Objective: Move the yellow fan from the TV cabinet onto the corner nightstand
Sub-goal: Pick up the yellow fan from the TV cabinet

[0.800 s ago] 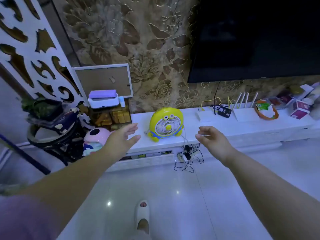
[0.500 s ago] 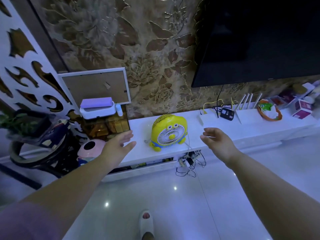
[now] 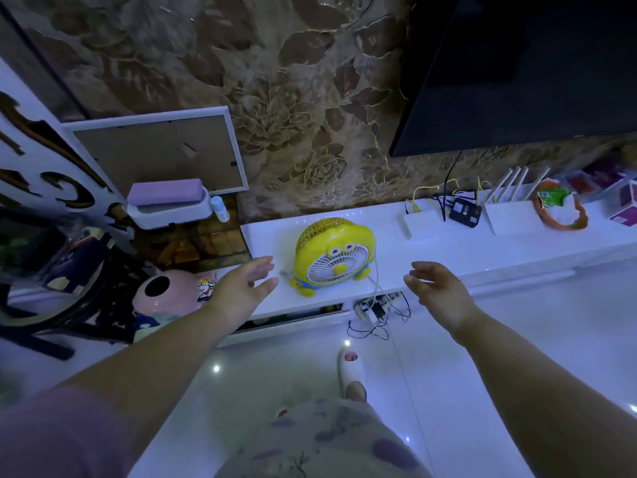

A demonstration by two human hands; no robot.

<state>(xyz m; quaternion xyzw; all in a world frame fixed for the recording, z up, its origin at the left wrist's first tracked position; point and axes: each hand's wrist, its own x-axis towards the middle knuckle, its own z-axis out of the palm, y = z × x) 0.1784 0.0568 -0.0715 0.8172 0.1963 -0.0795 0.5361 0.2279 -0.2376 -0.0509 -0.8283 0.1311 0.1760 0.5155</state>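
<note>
The yellow fan (image 3: 333, 255) stands upright on the left end of the white TV cabinet (image 3: 448, 250), near the front edge of its top, which serves as the counter here. Its round white grille faces forward and slightly to the right, toward the person, and two small cartoon eyes sit above the grille. The fan is about as wide as it is tall, so it has no clear long axis; its flat face runs roughly along the cabinet's length and it rests on small feet with a blue band at the base. A thin white cord (image 3: 376, 282) hangs from its right side down over the cabinet edge toward a tangle of plugs and wires (image 3: 377, 310) on the floor. The left hand (image 3: 246, 288) reaches out at the fan's left, palm turned inward, fingers spread wide and holding nothing; its fingertips are near the fan but apart from it. The right hand (image 3: 436, 293) is stretched out on the fan's right, also wide open and empty, a little farther off. The fan sits between the two hands. A dark television (image 3: 517, 74) hangs on the wall above the cabinet.
</note>
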